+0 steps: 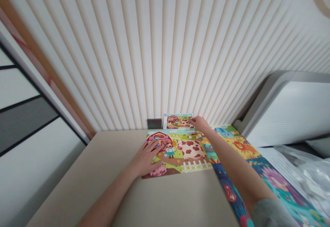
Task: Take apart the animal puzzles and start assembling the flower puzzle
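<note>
A colourful farm picture (192,149) lies flat on the table, with a red barn, a farmer, a spotted cow, a pig and a white fence; it looks like a jigsaw puzzle, though piece lines are too fine to make out. My left hand (146,158) rests on its left side, fingers spread over the barn and near the pig. Against the wall behind it leans a small picture card (175,121) printed with the same farm scene. At the card's right edge, my right hand (199,123) pinches it between thumb and fingers.
Animal picture sheets (229,185) lie under my right forearm along the table's right side. A dark wall socket (154,123) sits left of the card. The ribbed wall (154,55) rises behind the table. Clear plastic wrapping (306,172) and a white headboard-like panel (291,113) are at right.
</note>
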`<state>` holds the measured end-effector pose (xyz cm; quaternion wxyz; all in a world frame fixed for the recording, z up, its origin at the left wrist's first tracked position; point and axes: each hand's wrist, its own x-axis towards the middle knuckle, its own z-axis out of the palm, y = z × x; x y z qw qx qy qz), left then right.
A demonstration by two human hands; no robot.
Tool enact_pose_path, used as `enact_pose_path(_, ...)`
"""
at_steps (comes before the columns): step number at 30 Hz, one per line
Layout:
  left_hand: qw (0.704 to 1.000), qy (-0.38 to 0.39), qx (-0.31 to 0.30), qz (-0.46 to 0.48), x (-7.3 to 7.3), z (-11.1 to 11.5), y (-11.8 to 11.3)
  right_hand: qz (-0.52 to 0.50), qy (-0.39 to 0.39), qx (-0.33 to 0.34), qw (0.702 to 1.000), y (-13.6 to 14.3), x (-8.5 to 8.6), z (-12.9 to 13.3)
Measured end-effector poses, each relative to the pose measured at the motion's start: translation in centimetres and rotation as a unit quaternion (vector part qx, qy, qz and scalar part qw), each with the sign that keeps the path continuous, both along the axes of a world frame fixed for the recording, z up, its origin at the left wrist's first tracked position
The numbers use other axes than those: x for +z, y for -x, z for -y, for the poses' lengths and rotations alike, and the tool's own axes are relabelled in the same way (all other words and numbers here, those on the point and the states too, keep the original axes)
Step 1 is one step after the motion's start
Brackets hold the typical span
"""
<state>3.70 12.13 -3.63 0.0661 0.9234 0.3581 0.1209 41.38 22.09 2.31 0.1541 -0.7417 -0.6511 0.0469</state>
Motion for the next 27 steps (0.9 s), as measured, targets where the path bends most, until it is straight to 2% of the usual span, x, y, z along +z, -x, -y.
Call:
enact_pose_path(11,0.999,-0.015,-0.008,0.029,-0.3,-0.3,0.2,0.01,0.036,0.012,0.999,-0.4,0.6,0.5)
enact_pose_path(18,0.998,-0.029,-0.006,0.059,0.2,0.1,0.2,0.023,0.033,-0.002,0.999,-0.2,1.3,2.6)
enact_pose_path(21,0.996,-0.036,-0.007,0.078,0.2,0.1,0.2,0.026,0.024,0.002,0.999,0.8,2.0,5.1)
enact_pose_path(23,0.995,-0.043,-0.01,0.091,0.0,0.1,0.2,0.025,0.014,0.019,0.999,2.1,2.3,8.0)
enact_pose_path(24,0.994,-0.048,-0.011,0.097,0.0,0.1,0.2,0.023,0.004,0.035,0.999,2.9,2.4,9.8)
enact_pose_path(27,0.991,-0.064,-0.011,0.115,-0.1,0.1,0.2,0.02,-0.049,0.152,0.987,5.4,2.0,16.9)
